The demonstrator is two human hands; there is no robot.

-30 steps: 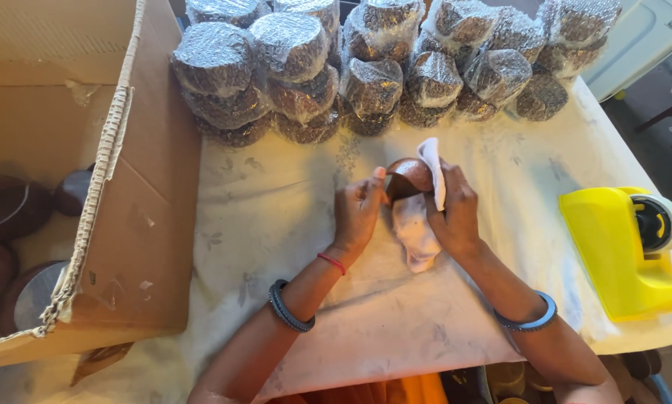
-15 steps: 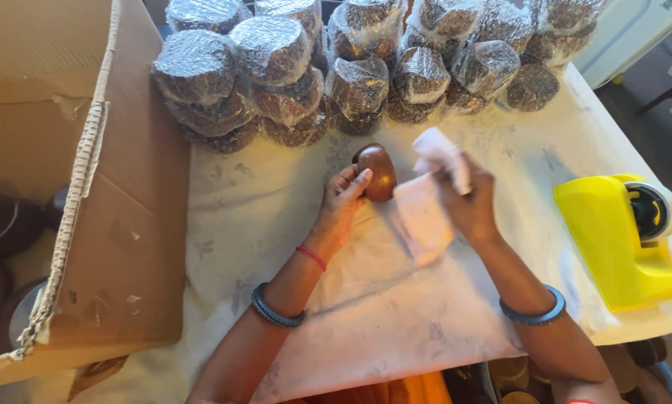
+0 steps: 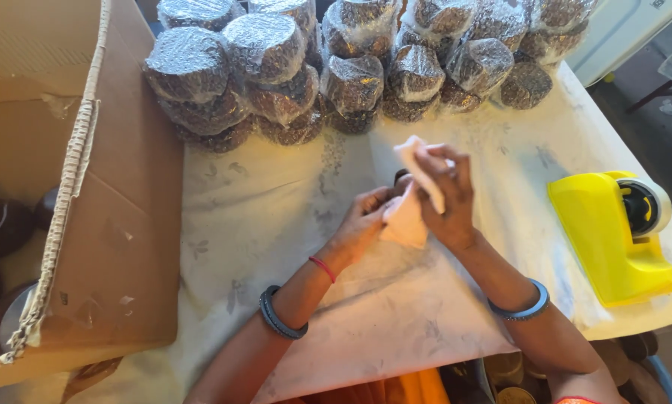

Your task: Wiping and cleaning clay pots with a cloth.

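My left hand point(image 3: 362, 221) and my right hand point(image 3: 447, 196) meet over the middle of the table. Between them is a small round dark brown object point(image 3: 400, 179), almost wholly covered. My right hand presses a white cloth point(image 3: 411, 213) over and around it, one corner sticking up above my fingers. My left hand holds the brown object from the left side, under the cloth.
A heap of round bundles in bubble wrap point(image 3: 351, 63) lines the far side of the white-covered table point(image 3: 261, 217). An open cardboard box point(image 3: 89, 224) with dark round items inside stands at the left. A yellow tape dispenser point(image 3: 624, 232) sits at the right edge.
The brown object was plainly visible in my left hand half a second ago; now the cloth in my right hand covers nearly all of it. Both hands sit slightly lower and closer together.
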